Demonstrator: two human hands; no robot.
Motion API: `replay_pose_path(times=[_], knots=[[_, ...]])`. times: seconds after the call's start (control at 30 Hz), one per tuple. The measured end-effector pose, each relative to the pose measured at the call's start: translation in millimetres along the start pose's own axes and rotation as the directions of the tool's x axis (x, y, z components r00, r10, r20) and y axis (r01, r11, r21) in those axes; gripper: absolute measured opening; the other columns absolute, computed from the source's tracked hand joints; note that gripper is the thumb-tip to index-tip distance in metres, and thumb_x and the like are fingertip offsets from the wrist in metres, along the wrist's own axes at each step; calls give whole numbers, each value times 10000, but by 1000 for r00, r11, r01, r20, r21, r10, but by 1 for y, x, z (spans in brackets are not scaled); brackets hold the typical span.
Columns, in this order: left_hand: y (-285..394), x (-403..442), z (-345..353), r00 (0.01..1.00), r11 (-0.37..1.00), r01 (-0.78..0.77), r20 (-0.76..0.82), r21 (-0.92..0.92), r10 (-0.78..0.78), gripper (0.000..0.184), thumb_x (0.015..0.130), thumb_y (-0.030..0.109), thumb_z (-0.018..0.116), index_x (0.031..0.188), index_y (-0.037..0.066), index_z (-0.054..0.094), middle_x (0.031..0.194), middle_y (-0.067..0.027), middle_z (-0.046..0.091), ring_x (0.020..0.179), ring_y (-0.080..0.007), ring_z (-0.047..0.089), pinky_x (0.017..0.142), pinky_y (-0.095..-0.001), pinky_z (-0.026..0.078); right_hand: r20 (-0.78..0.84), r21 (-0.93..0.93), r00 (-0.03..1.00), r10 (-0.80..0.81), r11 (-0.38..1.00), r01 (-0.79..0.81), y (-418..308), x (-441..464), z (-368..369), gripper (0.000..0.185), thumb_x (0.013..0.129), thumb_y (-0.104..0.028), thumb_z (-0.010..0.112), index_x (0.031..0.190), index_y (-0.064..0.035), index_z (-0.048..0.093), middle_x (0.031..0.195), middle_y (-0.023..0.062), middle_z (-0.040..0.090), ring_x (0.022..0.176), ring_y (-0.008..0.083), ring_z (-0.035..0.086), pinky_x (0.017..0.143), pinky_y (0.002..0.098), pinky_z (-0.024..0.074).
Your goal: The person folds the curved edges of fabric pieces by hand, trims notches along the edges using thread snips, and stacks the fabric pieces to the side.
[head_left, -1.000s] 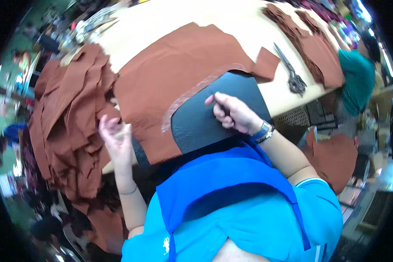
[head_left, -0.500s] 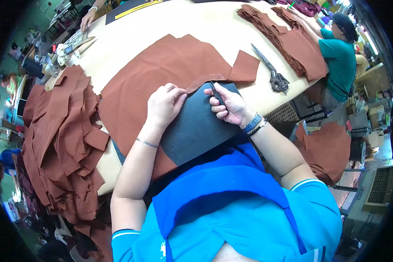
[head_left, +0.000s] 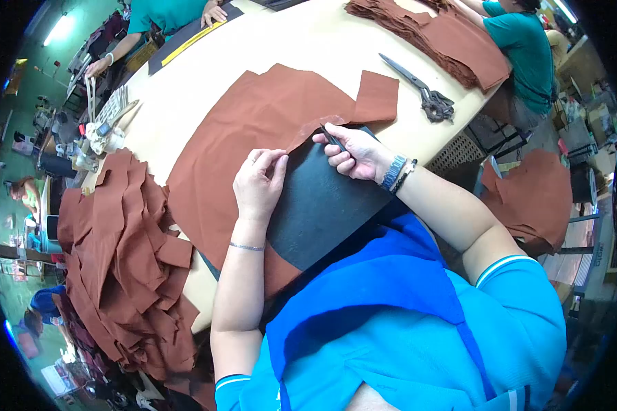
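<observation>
A large reddish-brown sheet of material (head_left: 226,130) lies over a dark board (head_left: 329,198) at the near edge of the table. My left hand (head_left: 259,179) pinches the sheet's near edge between thumb and fingers. My right hand (head_left: 358,152) is closed around a slim black hand tool (head_left: 332,140); its exact kind is mostly hidden by the fingers. The tool's tip is at the sheet's edge, beside a pale, shiny strip (head_left: 321,127) along that edge.
Large metal shears (head_left: 421,89) lie to the right. Stacked brown pieces (head_left: 435,41) are at the back right, near a co-worker in green (head_left: 524,55). A heap of brown pieces (head_left: 127,253) hangs at left. Another person's hand (head_left: 214,12) rests by a yellow ruler (head_left: 192,44).
The head view has shifted and turned, bringing more of the co-worker at the back left into sight. Both hands keep their grips; the right hand's tool has moved slightly along the sheet's edge towards the left hand.
</observation>
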State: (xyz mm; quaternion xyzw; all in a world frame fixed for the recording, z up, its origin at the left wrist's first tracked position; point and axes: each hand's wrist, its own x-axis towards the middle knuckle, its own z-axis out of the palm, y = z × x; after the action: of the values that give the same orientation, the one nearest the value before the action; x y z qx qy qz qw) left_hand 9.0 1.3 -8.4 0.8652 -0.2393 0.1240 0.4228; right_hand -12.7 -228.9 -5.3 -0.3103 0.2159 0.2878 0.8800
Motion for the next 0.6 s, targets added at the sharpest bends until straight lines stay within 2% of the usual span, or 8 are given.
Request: replay_pose_path(times=[0.07,0.17,0.27,0.37,0.47,0.6], knots=[[2,0,0,1000,1000,15,-4,-11,-16,76,897,120,704,941,61,721,860,-27,651,674,-116,622,647,-258,513,-17,-27,1000,-13,1000,13,1,1,-2,344,1069,-407,398,1085,-93,535,701,-47,420,499,16,323,381,148,266],[1,0,0,1000,1000,13,-13,6,-13,65,883,154,714,918,99,723,855,-28,668,696,-163,663,638,-286,530,-31,-69,999,-30,997,28,5,-2,-5,332,1070,-396,400,1100,-91,529,691,-48,402,501,18,309,381,152,254],[0,0,0,1000,1000,-1,-23,2,1,64,882,153,715,915,100,723,854,-26,667,693,-162,662,636,-283,529,-20,-77,1000,-15,997,13,7,-9,-4,332,1066,-401,411,1113,-93,523,692,-47,407,507,18,312,384,151,256],[0,1,0,999,1000,-23,-40,-4,23,61,881,151,716,915,101,723,853,-28,667,691,-163,663,635,-284,529,-88,-37,996,16,999,-19,6,-9,7,335,1056,-405,442,1122,-92,541,663,-53,398,469,13,310,353,144,248],[5,0,-2,999,1000,-9,-35,-8,8,59,880,154,716,908,102,724,851,-32,668,692,-167,664,637,-287,532,-80,0,997,6,1000,-6,5,0,8,332,1056,-404,441,1109,-93,542,657,-55,395,466,14,307,351,147,245],[-8,0,3,996,998,-44,-75,-38,41,55,874,155,722,890,103,726,845,-37,670,698,-178,666,644,-302,535,-68,-57,996,-57,997,53,10,-1,5,310,1057,-400,440,1084,-108,539,650,-58,388,461,18,297,356,148,233]])
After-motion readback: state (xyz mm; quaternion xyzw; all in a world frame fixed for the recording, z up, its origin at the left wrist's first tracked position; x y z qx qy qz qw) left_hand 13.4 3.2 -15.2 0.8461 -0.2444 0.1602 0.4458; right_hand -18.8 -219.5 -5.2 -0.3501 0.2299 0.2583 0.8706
